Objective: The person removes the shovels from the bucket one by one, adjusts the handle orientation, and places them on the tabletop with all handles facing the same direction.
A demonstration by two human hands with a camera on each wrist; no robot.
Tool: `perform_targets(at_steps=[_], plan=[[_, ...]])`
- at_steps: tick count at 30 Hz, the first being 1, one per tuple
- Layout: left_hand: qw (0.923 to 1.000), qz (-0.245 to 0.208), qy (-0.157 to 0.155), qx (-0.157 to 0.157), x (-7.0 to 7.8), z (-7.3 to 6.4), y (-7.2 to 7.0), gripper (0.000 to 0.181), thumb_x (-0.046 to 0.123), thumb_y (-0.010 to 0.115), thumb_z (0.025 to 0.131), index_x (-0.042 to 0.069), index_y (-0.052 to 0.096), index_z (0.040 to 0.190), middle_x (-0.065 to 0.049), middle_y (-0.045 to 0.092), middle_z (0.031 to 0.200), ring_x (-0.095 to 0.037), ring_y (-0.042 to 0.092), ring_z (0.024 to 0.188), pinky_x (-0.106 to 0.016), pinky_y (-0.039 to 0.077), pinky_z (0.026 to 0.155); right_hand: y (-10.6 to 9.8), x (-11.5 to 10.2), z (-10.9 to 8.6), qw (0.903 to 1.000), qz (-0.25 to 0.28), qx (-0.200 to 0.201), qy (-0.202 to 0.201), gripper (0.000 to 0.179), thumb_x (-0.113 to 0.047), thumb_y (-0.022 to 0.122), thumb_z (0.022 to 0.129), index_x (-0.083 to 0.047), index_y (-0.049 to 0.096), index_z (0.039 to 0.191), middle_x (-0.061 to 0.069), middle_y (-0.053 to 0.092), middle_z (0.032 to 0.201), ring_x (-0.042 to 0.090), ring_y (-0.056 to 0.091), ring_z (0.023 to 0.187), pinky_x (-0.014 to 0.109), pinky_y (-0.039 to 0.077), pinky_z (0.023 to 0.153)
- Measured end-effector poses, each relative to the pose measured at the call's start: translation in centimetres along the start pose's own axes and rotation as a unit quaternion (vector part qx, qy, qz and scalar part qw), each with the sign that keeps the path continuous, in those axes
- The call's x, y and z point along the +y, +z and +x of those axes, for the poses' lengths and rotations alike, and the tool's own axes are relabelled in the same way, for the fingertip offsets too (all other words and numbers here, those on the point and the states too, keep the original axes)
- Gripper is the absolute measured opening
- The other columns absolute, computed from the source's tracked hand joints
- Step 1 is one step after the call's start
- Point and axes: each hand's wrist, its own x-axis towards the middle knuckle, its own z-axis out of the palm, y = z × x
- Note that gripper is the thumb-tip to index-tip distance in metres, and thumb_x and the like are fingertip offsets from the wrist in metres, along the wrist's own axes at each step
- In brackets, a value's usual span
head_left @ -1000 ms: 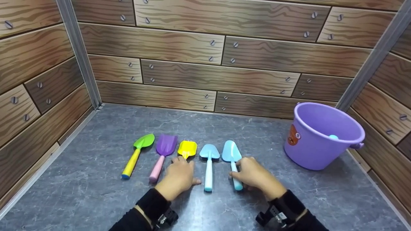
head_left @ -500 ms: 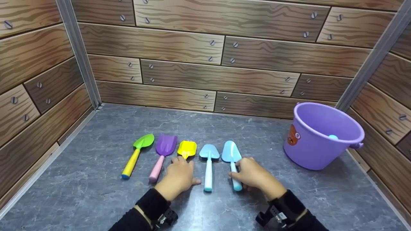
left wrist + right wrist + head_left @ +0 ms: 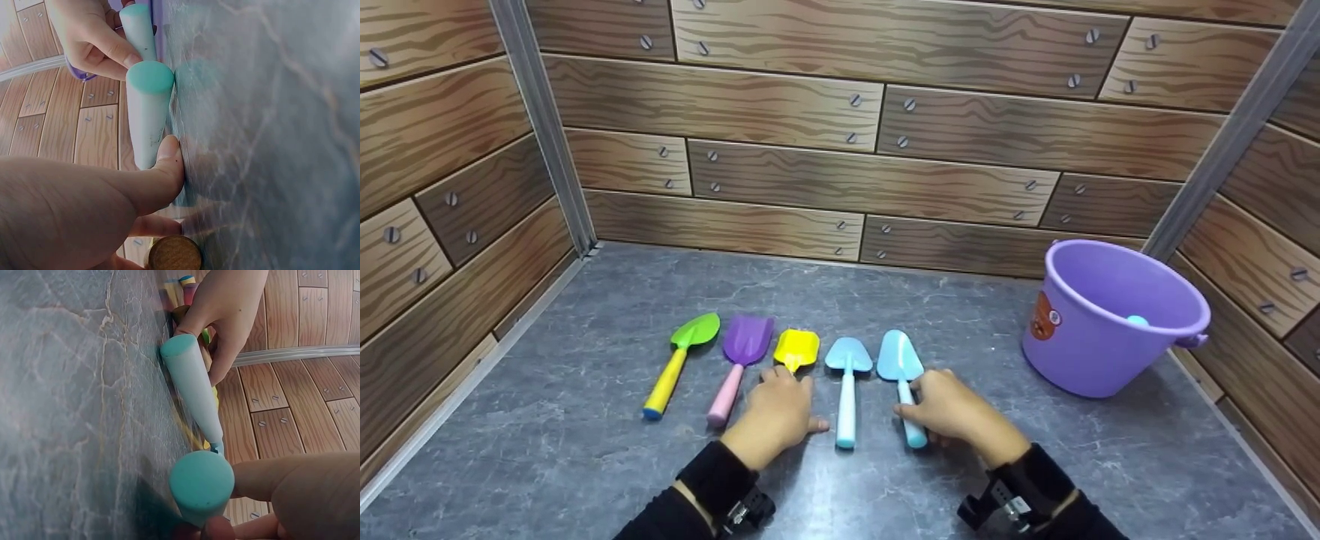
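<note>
My left hand bends down over the yellow toy shovel, its fingers around the handle and hiding most of it. In the left wrist view the brown butt of that handle lies beside the fingers, while the thumb sticks out toward the table. My right hand pinches the handle of the right-hand light-blue toy trowel, thumb on one side and fingers on the other; its turquoise butt faces the right wrist camera. Between the hands lies a second light-blue trowel, untouched.
To the left lie a purple shovel with a pink handle and a green trowel with a yellow handle. A purple bucket holding something light blue stands at the right. Wood-patterned walls enclose the grey marbled table.
</note>
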Motion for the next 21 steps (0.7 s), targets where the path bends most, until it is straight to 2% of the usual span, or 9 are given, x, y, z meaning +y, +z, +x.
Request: perform_targets(at_steps=[3, 7, 11, 13, 16, 18, 21], plan=[[1.0, -0.007, 0.003, 0.005, -0.1, 0.0, 0.1, 0.095, 0.081, 0.084, 0.093, 0.006, 0.071, 0.15, -0.038, 0.066, 0.148, -0.055, 0.067, 0.141, -0.058, 0.075, 0.086, 0.0, 0.0, 0.0, 1.0, 0.002, -0.002, -0.001, 0.023, -0.023, 0.089, 0.104, -0.001, 0.081, 0.109, 0.004, 0.068, 0.061, 0.011, 0.057, 0.044, 0.025, 0.052, 0.041], [0.9995, -0.007, 0.009, 0.028, -0.3, 0.2, 0.7, 0.086, 0.077, 0.088, 0.092, 0.005, 0.074, 0.137, -0.036, 0.069, 0.137, -0.051, 0.071, 0.129, -0.057, 0.075, 0.082, -0.2, 0.1, -0.1, 1.0, -0.003, -0.006, -0.003, 0.023, -0.023, 0.088, 0.105, -0.001, 0.081, 0.107, 0.002, 0.066, 0.059, 0.01, 0.056, 0.043, 0.024, 0.05, 0.041], [0.9992, -0.005, 0.014, 0.038, -0.3, 0.2, 0.8, 0.082, 0.077, 0.088, 0.092, 0.006, 0.075, 0.131, -0.034, 0.07, 0.13, -0.047, 0.072, 0.121, -0.054, 0.074, 0.079, -0.5, 0.1, -0.2, 0.9999, -0.005, -0.013, -0.005, 0.036, -0.024, 0.089, 0.105, 0.006, 0.082, 0.123, 0.007, 0.073, 0.064, 0.01, 0.058, 0.044, 0.025, 0.052, 0.042], [0.9991, -0.005, 0.014, 0.038, -0.2, 0.1, 0.7, 0.083, 0.078, 0.088, 0.092, 0.006, 0.075, 0.131, -0.034, 0.07, 0.13, -0.047, 0.072, 0.12, -0.054, 0.074, 0.078, -0.8, 0.2, -0.2, 0.9998, -0.01, -0.014, -0.01, 0.047, -0.025, 0.089, 0.105, 0.01, 0.079, 0.134, 0.013, 0.081, 0.08, 0.011, 0.06, 0.047, 0.028, 0.057, 0.046], [0.9994, -0.008, 0.014, 0.032, -0.1, -0.2, 0.2, 0.084, 0.077, 0.087, 0.092, 0.005, 0.075, 0.133, -0.034, 0.07, 0.132, -0.048, 0.072, 0.122, -0.055, 0.074, 0.079, -1.6, 0.2, -0.3, 0.9993, -0.026, -0.006, -0.028, 0.056, -0.027, 0.09, 0.104, 0.014, 0.075, 0.14, 0.022, 0.086, 0.104, 0.01, 0.063, 0.054, 0.029, 0.062, 0.057], [0.9996, -0.01, 0.011, 0.026, 0.1, -0.6, -0.6, 0.083, 0.075, 0.088, 0.093, 0.004, 0.075, 0.133, -0.034, 0.07, 0.133, -0.048, 0.071, 0.123, -0.056, 0.074, 0.081, -2.2, 0.3, -0.4, 0.999, -0.027, -0.001, -0.036, 0.059, -0.027, 0.089, 0.104, 0.015, 0.073, 0.143, 0.023, 0.086, 0.106, 0.01, 0.062, 0.055, 0.029, 0.062, 0.058], [0.9997, -0.013, 0.008, 0.018, 0.4, -1.5, -2.0, 0.08, 0.071, 0.09, 0.095, 0.003, 0.074, 0.134, -0.035, 0.07, 0.134, -0.048, 0.071, 0.125, -0.058, 0.074, 0.084, -3.3, 0.3, -0.8, 0.999, -0.012, 0.002, -0.044, 0.06, -0.025, 0.086, 0.106, 0.014, 0.069, 0.149, 0.017, 0.084, 0.092, 0.012, 0.065, 0.056, 0.027, 0.058, 0.055]])
